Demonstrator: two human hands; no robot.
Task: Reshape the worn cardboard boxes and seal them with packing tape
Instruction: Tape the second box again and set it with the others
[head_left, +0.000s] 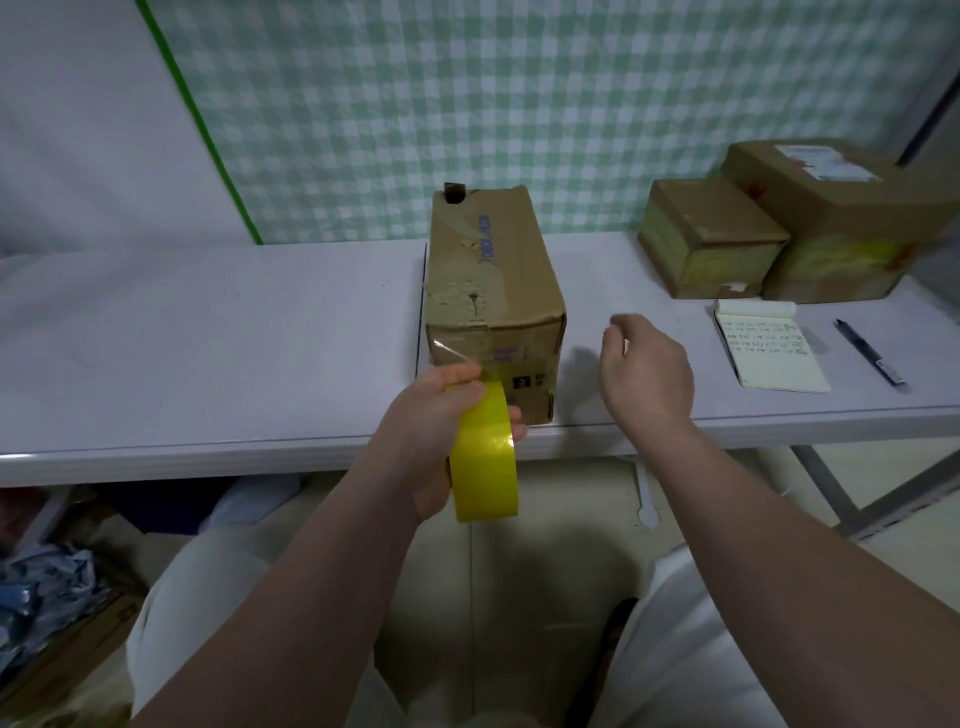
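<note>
Nearest me, my left hand (434, 434) grips the one roll of yellow packing tape (484, 457), fingers curled round it. A clear strip runs from the roll to the near end of the cardboard box (493, 291). That box stands at the front edge of the white table (208, 338), creased, dented and torn at its far corner. My right hand (647, 371) hovers just beside it, fingers loosely curled, holding nothing. Farther right lie one notepad (771, 351) and one pen (870, 354). Behind them are two more boxes, a smaller box (711, 239) touching a larger box (831, 208), making three boxes in all.

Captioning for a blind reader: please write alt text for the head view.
A person's left hand grips a yellow tape roll, its strip stretched to a worn cardboard box on a white table; the right hand hovers empty beside the box.
</note>
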